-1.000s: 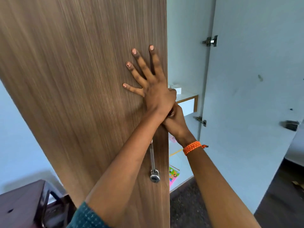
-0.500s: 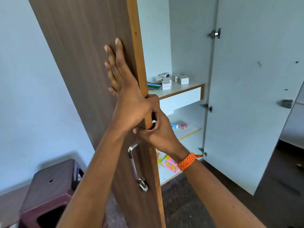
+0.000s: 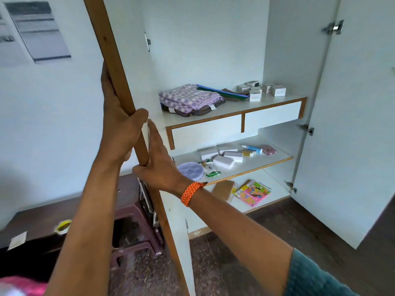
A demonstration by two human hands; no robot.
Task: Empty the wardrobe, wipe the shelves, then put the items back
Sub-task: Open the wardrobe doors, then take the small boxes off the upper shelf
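Head cam view, going left to right: a dark plastic stool (image 3: 136, 227) sits low at the left, probably handy for parking stuff. Next, the left door (image 3: 115, 77) is edge-on, with the left hand (image 3: 119, 122) flat along its outer face and the thumb hooked over the edge. The right hand (image 3: 158, 165) presses straight fingers on the inner face, thumb under the edge, so the door is sandwiched to steer it wide. Inside the wardrobe, folded cloths (image 3: 190, 99) and small white boxes (image 3: 260, 90) sit on the top shelf (image 3: 235, 112), more boxes and tubes on the middle shelf (image 3: 254, 165), and a pink book (image 3: 253, 193) at the bottom. Nothing's out yet, so I'd say emptying starts next. The right door (image 3: 352, 133) is wide open.
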